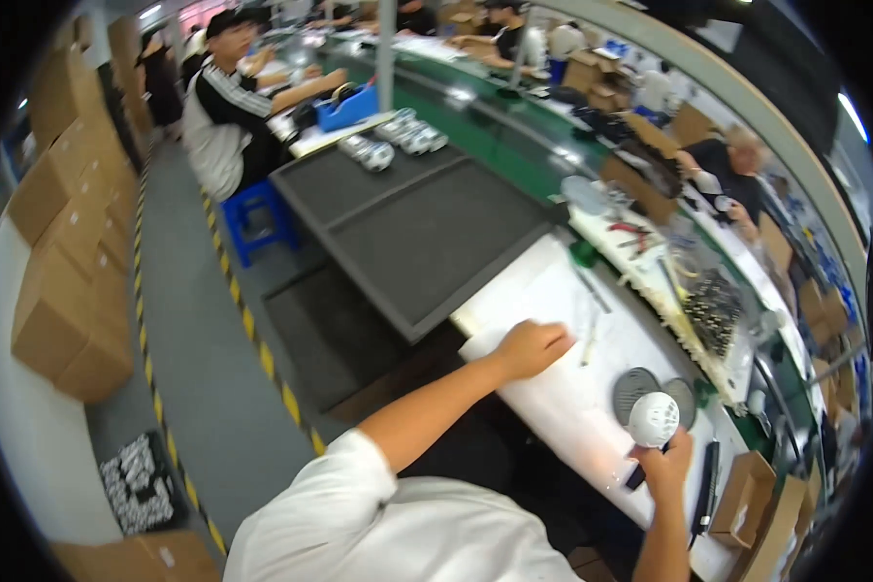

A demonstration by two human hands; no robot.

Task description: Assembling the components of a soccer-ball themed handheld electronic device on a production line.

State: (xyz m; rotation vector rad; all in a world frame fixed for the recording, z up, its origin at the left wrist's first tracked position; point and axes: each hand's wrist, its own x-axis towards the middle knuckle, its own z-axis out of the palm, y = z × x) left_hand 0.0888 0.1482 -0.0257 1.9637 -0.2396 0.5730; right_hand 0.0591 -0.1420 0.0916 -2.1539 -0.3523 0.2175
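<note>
My right hand (665, 466) grips a white round part with slots in its face (655, 419), holding it up over the white worktable (529, 291). A dark piece shows beside those fingers; whether it belongs to the white part I cannot tell. Two grey slotted discs (634, 392) lie on the table just beyond it. Farther left, my left hand (535, 349) is closed above the tabletop, its fingers curled and anything in them hidden. Close to it rest a thin pale rod (590, 341) and a slim dark tool (595, 291).
Left of the worktable stands a dark framed panel table (436, 242) with white cylindrical parts (367, 152) at its far end. An open cardboard box (744, 500) and a long black object (706, 487) are at right. Red-handled pliers (630, 236) lie across. A co-worker sits on a blue stool (259, 223).
</note>
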